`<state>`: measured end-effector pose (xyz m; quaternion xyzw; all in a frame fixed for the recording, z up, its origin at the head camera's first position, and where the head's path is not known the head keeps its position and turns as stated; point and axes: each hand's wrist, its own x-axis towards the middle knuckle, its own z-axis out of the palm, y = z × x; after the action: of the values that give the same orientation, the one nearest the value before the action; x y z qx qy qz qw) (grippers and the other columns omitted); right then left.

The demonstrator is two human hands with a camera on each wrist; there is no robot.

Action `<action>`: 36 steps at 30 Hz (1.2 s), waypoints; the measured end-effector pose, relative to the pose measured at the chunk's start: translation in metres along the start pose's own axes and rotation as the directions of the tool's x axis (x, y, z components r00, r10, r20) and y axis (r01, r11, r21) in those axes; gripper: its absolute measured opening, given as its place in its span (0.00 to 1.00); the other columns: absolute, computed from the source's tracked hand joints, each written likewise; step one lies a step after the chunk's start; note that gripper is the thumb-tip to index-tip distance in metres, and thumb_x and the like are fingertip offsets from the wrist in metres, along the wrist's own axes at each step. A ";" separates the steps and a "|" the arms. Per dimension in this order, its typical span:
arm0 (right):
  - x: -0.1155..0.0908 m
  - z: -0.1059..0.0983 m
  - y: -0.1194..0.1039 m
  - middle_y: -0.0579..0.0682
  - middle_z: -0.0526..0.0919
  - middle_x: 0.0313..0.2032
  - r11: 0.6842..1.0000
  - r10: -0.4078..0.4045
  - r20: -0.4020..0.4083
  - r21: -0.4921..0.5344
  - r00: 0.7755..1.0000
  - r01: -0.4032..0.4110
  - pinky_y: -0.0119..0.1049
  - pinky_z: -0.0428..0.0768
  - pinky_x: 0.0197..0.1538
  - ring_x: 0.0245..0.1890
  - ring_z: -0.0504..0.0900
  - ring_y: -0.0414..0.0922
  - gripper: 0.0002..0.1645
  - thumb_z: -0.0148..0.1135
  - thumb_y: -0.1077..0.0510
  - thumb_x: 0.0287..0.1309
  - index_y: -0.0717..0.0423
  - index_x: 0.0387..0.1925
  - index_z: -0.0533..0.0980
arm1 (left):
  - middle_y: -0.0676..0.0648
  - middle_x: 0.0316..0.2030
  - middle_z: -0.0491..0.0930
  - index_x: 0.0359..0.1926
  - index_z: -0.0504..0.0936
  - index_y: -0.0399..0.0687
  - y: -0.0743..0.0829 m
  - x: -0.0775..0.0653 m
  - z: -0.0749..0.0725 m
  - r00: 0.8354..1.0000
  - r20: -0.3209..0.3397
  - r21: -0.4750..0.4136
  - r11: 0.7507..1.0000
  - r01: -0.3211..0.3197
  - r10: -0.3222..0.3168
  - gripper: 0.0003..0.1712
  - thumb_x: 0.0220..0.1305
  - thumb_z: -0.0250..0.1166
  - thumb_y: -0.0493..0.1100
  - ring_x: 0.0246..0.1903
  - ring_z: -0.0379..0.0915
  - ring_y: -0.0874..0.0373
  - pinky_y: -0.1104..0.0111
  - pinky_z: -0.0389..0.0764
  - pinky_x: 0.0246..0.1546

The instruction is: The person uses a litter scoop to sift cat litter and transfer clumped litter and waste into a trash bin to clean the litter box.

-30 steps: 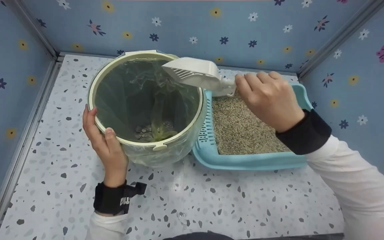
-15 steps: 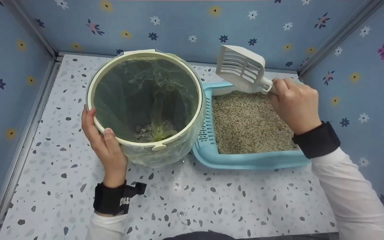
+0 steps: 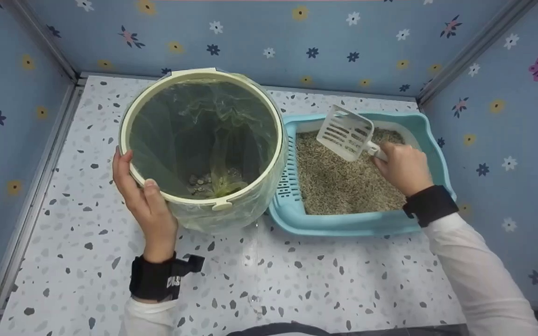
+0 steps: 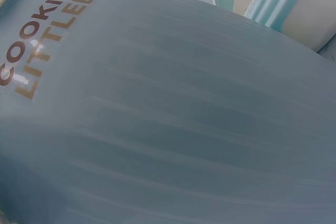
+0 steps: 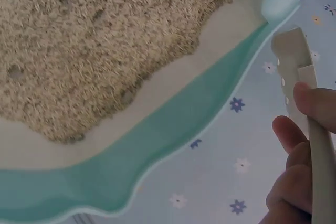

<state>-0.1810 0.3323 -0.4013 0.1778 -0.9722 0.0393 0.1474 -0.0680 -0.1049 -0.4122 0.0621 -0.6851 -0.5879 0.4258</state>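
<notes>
In the head view my left hand (image 3: 150,205) rests against the near left side of a round trash bin (image 3: 222,206) with a cream rim. Its fingers look straight, with the thumb and fingertips at the rim. The left wrist view shows the bin's blue-grey outer wall (image 4: 178,108). My right hand (image 3: 404,169) grips the handle of a white slotted litter scoop (image 3: 347,134). No litter shows on the scoop, which is over the back of the litter box (image 3: 343,225). Beige litter (image 3: 343,186) fills that box.
A thin yellowish-green bag (image 3: 231,140) lines the bin, with grey clumps (image 3: 199,182) at its bottom. Bin and litter box stand close together on a speckled white surface (image 3: 250,280). Blue flowered panels (image 3: 269,37) rise behind and on both sides.
My right hand has carried the scoop from above the bin's right rim, right and then down over the litter box. The scoop has turned. My left hand has stayed at the bin.
</notes>
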 end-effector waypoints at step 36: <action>0.025 0.053 0.043 0.51 0.74 0.24 0.990 0.098 0.825 -0.025 0.557 -0.138 0.37 0.67 0.28 0.24 0.69 0.46 0.19 0.60 0.47 0.57 0.61 0.30 0.76 | 0.30 0.70 0.44 0.69 0.47 0.25 0.020 -0.003 -0.007 0.991 0.104 0.007 0.996 0.084 -0.085 0.31 0.66 0.42 0.31 0.73 0.36 0.53 0.67 0.39 0.70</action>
<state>-0.2325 0.3572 -0.4450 0.1131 -0.9372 -0.0174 -0.3296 -0.0532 -0.1029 -0.3972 0.0607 -0.7039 -0.6069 0.3640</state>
